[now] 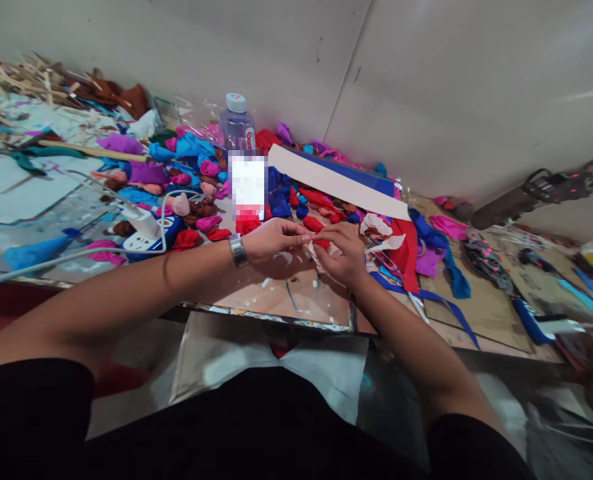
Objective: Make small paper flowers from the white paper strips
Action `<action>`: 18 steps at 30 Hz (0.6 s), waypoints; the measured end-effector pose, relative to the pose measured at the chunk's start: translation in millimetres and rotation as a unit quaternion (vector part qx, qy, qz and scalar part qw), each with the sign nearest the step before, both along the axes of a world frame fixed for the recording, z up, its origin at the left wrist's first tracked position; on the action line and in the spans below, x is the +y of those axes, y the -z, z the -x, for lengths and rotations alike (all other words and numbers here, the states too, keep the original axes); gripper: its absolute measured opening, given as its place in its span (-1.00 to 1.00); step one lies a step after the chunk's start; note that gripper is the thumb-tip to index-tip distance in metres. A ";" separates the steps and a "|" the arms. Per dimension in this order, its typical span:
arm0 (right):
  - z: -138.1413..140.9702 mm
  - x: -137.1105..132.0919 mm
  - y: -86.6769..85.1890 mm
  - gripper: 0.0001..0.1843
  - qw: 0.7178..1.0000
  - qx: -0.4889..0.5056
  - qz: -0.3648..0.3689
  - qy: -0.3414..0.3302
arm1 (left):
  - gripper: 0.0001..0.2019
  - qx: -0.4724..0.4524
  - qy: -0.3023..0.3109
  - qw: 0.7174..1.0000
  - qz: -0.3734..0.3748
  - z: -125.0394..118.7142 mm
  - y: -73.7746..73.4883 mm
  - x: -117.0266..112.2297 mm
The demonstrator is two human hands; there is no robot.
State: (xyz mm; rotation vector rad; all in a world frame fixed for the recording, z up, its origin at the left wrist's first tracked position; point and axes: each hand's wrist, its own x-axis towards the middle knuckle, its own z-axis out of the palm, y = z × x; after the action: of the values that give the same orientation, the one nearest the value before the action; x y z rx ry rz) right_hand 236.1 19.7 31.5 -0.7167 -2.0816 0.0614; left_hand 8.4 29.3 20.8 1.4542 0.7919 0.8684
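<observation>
My left hand [277,240], with a metal watch on its wrist, and my right hand [343,255] meet over the front part of the table. Both are closed, fingertips pinched together on a small piece of pale pink crepe paper [315,257]. Part of that paper hangs below the right fingers; the rest is hidden by them. Just right of my right hand lies a crumpled pale piece of paper [375,225], beside a red crepe strip [409,257]. Behind the hands are several small twisted crepe paper buds, such as a red one [219,234].
A lit, blurred phone [249,183] stands before a clear bottle [239,127]. A power strip [143,237] with a white cable sits left. Green-handled pliers [51,152] and thin sticks [13,80] lie farther left. A long white strip [336,181] lies behind; cardboard [481,310] is right.
</observation>
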 end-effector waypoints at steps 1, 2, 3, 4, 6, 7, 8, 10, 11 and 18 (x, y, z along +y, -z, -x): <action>-0.2 -0.1 -0.8 -0.91 1.000 -0.003 -0.002 0.005 | -0.68 0.002 -0.002 1.000 -0.004 -0.1 0.2 0.1; -0.4 -0.2 -1.5 -0.91 1.000 -0.005 -0.003 0.009 | -0.67 0.002 -0.003 1.000 -0.007 -0.2 0.3 0.2; -0.5 -0.5 -1.9 -0.92 1.000 -0.005 -0.003 0.013 | -0.66 0.002 -0.002 1.000 -0.009 -0.4 0.3 0.1; -0.7 -0.7 -2.2 -0.92 1.000 -0.004 -0.004 0.015 | -0.65 0.001 -0.002 1.000 -0.013 -0.6 0.2 -0.1; -1.1 -1.0 -2.2 -0.94 1.000 -0.004 -0.009 0.015 | -0.61 0.005 -0.003 1.000 -0.025 -0.6 -0.5 -0.4; -1.4 -1.0 -2.1 -0.95 1.000 -0.005 -0.012 0.016 | -0.60 0.009 -0.003 0.999 -0.032 -0.4 -1.1 -0.5; -1.7 -0.9 -1.9 -0.96 1.000 -0.006 -0.016 0.016 | -0.58 0.014 -0.004 0.999 -0.039 -0.1 -1.7 -0.5; -2.3 -0.5 -1.5 -0.97 1.000 -0.009 -0.024 0.016 | -0.55 0.024 -0.007 0.998 -0.052 0.7 -3.0 -0.4; -2.4 -0.4 -1.4 -0.98 0.999 -0.009 -0.032 0.014 | -0.54 0.028 -0.008 0.998 -0.059 1.2 -3.8 -0.3; -2.6 -1.6 -3.5 -0.96 0.998 -0.022 -0.062 0.018 | -0.56 0.048 -0.010 0.995 -0.089 2.1 -8.1 -1.6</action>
State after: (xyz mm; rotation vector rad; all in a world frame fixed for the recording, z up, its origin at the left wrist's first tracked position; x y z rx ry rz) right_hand 238.7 18.2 35.0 -0.6837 -2.0934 -0.1042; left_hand 6.2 27.8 28.9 1.6573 0.8174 0.9086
